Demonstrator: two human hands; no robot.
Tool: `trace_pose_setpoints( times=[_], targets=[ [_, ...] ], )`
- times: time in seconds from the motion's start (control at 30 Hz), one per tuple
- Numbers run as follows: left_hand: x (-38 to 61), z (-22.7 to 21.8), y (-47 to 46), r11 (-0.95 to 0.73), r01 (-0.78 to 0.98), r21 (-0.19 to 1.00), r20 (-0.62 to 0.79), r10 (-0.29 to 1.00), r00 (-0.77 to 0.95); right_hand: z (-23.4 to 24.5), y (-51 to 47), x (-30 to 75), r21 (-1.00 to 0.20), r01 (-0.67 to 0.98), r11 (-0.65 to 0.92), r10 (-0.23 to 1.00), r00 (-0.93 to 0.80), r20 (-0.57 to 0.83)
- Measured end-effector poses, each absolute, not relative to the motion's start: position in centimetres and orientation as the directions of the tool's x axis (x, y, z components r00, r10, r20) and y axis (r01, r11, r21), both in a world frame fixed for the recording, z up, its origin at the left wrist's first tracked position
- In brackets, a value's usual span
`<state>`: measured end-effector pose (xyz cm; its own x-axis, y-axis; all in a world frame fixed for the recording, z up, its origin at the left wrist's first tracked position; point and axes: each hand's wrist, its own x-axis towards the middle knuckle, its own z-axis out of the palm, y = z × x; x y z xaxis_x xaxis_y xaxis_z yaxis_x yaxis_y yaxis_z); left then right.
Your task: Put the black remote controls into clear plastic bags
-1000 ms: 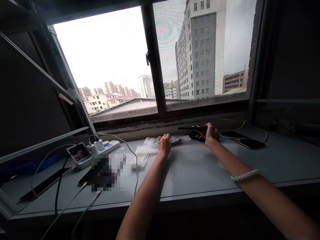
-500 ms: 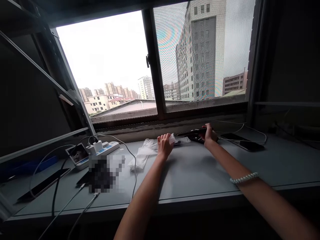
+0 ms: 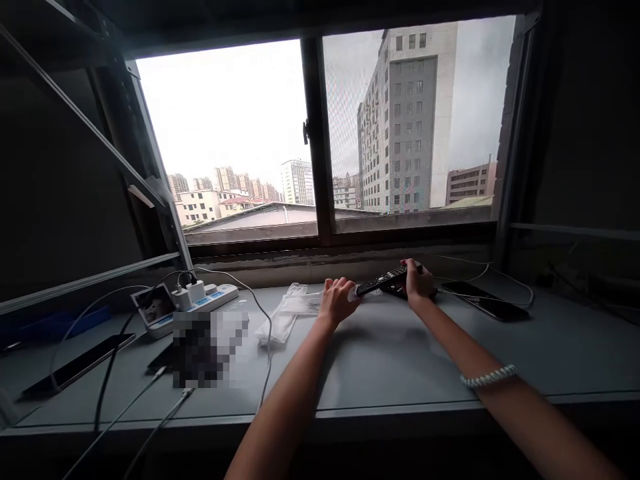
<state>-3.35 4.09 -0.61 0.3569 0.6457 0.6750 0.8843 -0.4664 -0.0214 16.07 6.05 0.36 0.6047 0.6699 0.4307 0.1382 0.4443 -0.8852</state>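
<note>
We are facing a wide window, its dark frame dividing two panes, with buildings showing outside. Below it we are working over a grey surface. On the left of it a white power strip is lying with plugs seated in it, and in front of that, blurred blocks are covering most of a dark device. Farther left a long dark slab is lying flat, while a dark phone is lying near our right grip. Crumpled clear plastic is resting just left of our left grip. Between the two grips, a slim black remote is sloping down to the left, just above a second black item whose outline is partly hidden. Our right grip is pinching the remote's right end; our left grip is curling close to its lower end, and we cannot tell whether it is closing on anything. A pale braided band is circling our right forearm.
</note>
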Motion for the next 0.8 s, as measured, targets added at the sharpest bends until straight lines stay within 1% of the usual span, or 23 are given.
trace_pose_setpoints(
  times=[0.1, 0.17, 0.23, 0.37, 0.53, 0.67, 0.73, 0.8],
  targets=[
    [-3.3, -0.6, 4.0, -0.457, 0.889, -0.019, 0.650, 0.670, 0.358, 0.8, 5.5, 15.6, -0.898, 0.145, 0.415, 0.604, 0.694, 0.391],
    [-3.3, -0.6, 4.0, -0.454, 0.891, -0.014, 0.640, 0.681, 0.357, 0.9, 5.3, 15.4, -0.885, 0.171, 0.433, 0.603, 0.675, 0.425],
    [-3.3, -0.6, 4.0, -0.450, 0.893, -0.012, 0.631, 0.689, 0.356, 0.9, 5.1, 15.3, -0.885, 0.171, 0.432, 0.639, 0.634, 0.435],
    [-3.4, -0.7, 4.1, -0.432, 0.901, -0.035, 0.622, 0.697, 0.358, 0.9, 4.8, 14.8, -0.896, 0.099, 0.432, 0.761, 0.494, 0.421],
    [-3.6, -0.6, 4.2, -0.357, 0.934, -0.027, 0.620, 0.727, 0.296, 1.3, 3.8, 13.6, -0.895, -0.090, 0.437, 0.862, 0.324, 0.389],
    [-3.7, -0.5, 4.2, -0.340, 0.940, -0.029, 0.623, 0.729, 0.283, 1.5, 3.1, 13.0, -0.890, -0.086, 0.449, 0.884, 0.191, 0.427],
    [-3.7, -0.4, 4.2, -0.332, 0.943, -0.025, 0.621, 0.734, 0.275, 1.5, 2.9, 12.8, -0.910, -0.075, 0.408, 0.910, 0.116, 0.398],
    [-3.7, -0.3, 4.1, -0.321, 0.947, -0.019, 0.621, 0.738, 0.263, 1.5, 2.8, 12.7, -0.941, -0.037, 0.337, 0.941, 0.023, 0.337]
  ],
)
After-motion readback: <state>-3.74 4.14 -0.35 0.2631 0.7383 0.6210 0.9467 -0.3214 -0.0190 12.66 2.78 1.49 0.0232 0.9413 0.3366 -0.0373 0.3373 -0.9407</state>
